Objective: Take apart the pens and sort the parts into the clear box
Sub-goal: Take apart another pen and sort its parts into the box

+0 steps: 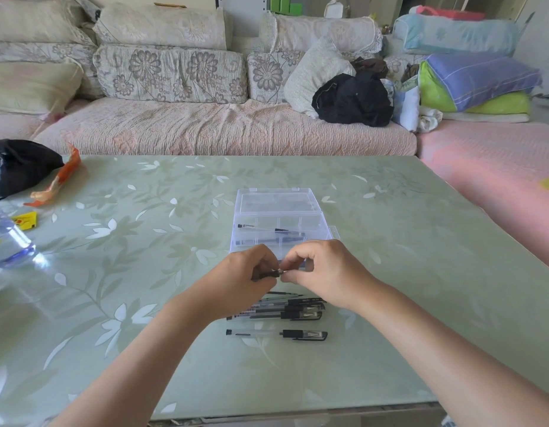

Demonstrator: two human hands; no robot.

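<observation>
Both hands meet just in front of the clear box (324, 223), whose lid lies open at the back. My left hand (247, 278) grips the dark grip end of a pen (270, 274). My right hand (324, 269) pinches the tip end of the same pen with thumb and fingers. Inside the box lie a clear barrel (257, 226) and a dark pen part (276, 241) in separate long compartments. Under my wrists sits a pile of several black gel pens (300, 311). One more capped pen (276, 334) lies alone nearer to me.
A green floral table (143, 272) holds a clear water bottle (5, 238) at the left edge, a black bag (17, 164), an orange wrapper (56, 180) and a yellow packet (25, 219). A sofa (205, 124) with cushions and bedding stands behind.
</observation>
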